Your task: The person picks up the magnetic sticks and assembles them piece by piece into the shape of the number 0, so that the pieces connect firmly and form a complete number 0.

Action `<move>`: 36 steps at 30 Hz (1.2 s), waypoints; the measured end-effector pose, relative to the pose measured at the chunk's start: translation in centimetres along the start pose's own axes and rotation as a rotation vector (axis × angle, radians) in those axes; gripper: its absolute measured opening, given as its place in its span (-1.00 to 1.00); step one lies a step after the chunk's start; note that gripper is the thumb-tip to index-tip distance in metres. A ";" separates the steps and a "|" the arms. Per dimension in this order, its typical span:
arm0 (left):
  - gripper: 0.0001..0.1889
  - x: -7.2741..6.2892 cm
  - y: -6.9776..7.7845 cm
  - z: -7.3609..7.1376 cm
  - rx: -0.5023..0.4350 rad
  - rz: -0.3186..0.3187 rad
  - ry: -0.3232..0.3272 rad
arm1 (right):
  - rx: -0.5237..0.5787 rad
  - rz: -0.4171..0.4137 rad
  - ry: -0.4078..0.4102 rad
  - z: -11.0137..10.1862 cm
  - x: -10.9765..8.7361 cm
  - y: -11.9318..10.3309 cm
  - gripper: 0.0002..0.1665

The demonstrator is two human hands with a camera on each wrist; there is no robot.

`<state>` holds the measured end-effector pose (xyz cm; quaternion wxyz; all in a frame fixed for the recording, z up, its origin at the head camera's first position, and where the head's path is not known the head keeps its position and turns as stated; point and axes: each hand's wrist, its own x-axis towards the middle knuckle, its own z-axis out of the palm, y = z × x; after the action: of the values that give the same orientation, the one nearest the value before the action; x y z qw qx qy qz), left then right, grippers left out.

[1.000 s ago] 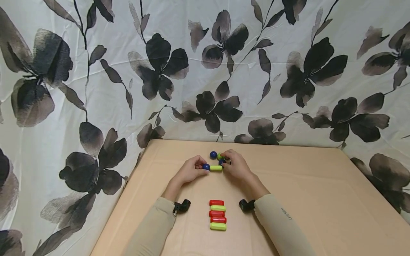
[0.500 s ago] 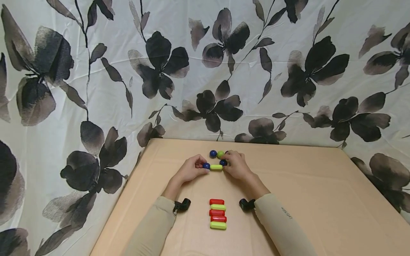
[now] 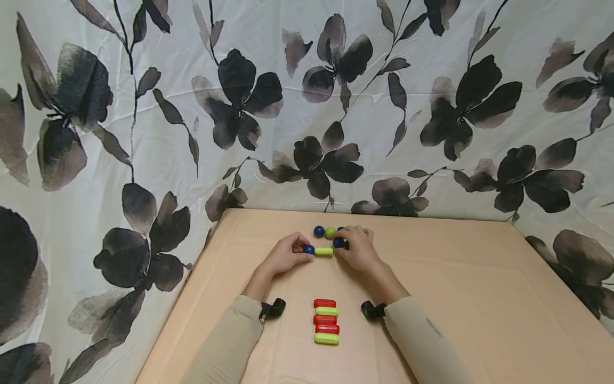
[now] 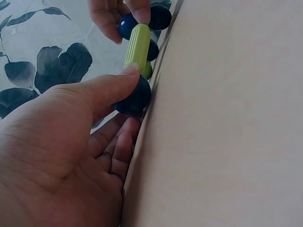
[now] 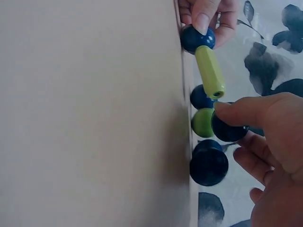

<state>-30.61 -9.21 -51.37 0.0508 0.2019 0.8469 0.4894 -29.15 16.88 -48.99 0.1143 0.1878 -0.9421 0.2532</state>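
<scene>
My left hand [image 3: 286, 253] pinches a blue ball [image 3: 309, 249] between thumb and fingers. A yellow-green grooved rod [image 4: 138, 45] extends from that ball toward the right. In the right wrist view the rod's near end shows a small hole. My right hand [image 3: 357, 248] holds a second blue ball [image 5: 229, 125] with thumb and fingers, just off the rod's holed end. Behind the hands lie another blue ball [image 3: 318, 231] and a green ball [image 3: 330, 232]. More dark blue balls [image 5: 208, 165] sit beside my right fingers, which partly hide them in the head view.
Closer to me, a column of short rods lies on the tan table [image 3: 455, 298], among them a red rod [image 3: 324, 303] and a yellow-green rod [image 3: 326, 339]. A floral cloth [image 3: 288, 106] hangs behind the table's far edge. Each wrist wears a small black camera [image 3: 273, 308].
My right hand has shifted slightly right with its blue ball, away from the rod's end, uncovering more of the green ball behind. My left hand stays in place with its ball and the rod.
</scene>
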 end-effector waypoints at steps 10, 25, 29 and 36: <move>-0.68 -0.4 -0.1 0.5 -0.001 -0.020 0.001 | 0.196 0.096 -0.041 -0.8 -1.5 0.2 -0.56; -0.68 -0.3 0.4 0.7 0.004 0.022 0.015 | 0.272 0.104 -0.128 -0.6 -1.8 0.3 -0.50; -0.68 -0.3 0.6 0.8 0.003 0.021 0.024 | 0.246 0.102 -0.124 -0.7 -1.8 0.0 -0.45; -0.69 -0.3 0.8 0.8 -0.010 0.014 0.035 | 0.274 0.065 -0.117 -1.5 -1.9 -1.1 -0.59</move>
<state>-29.89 -8.36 -51.15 0.0338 0.1989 0.8438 0.4973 -26.80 17.34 -47.89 0.0245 0.1856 -0.9093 0.3717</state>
